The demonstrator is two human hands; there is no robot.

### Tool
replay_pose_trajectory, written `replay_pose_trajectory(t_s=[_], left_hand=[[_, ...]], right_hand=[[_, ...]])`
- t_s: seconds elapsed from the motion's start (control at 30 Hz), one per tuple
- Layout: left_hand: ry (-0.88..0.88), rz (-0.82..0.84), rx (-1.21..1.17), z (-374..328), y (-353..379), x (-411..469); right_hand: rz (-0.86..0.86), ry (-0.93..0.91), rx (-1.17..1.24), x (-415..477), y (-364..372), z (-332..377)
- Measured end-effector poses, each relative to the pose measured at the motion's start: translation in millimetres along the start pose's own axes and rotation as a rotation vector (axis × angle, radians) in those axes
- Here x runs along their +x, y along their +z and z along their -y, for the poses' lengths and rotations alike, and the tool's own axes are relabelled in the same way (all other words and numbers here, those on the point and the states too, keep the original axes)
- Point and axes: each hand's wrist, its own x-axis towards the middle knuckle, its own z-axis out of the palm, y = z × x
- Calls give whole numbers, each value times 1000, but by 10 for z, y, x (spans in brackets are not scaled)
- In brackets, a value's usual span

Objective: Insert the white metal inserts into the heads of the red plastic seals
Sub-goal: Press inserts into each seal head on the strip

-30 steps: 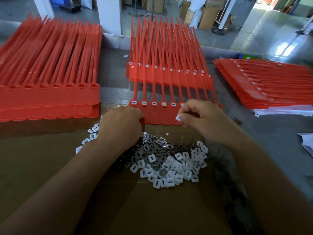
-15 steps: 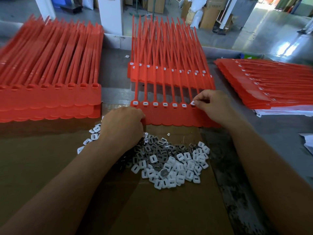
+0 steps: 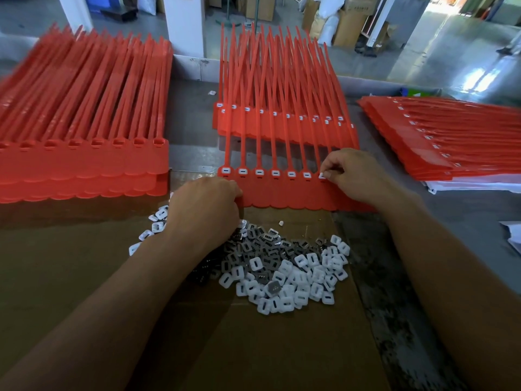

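**Fingers (image 3: 328, 168) pinch insert (image 3: 322, 175) on strip (image 3: 282, 193)**

Right hand (image 3: 356, 173) holds the insert on the red strip's seventh head. Left hand (image 3: 205, 204) at strip's near-left corner, fingers curled; grip hidden. Pile (image 3: 296, 273) sits on cardboard (image 3: 253, 348).

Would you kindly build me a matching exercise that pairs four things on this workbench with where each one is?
Things:
1. left hand
2. right hand
3. heap of loose white metal inserts
4. stack of red plastic seals with empty heads

Places:
A. on the brown cardboard sheet
B. at the far left of the grey bench
C. pinching a single white insert at a head in the front row of red seals
D. gripping that front row's near left corner

Pairs: 1-D, 2-C, 3-A, 4-B.
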Motion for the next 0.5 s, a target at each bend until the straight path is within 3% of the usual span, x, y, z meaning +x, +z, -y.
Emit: replay_pose_trajectory(t_s=[0.3, 0.5], left_hand=[[-4, 0, 20, 0, 1, 5], [-5, -5, 16, 1, -2, 5]], right_hand=[[-166, 87, 193, -11, 80, -50], [-168, 154, 268, 19, 106, -61]])
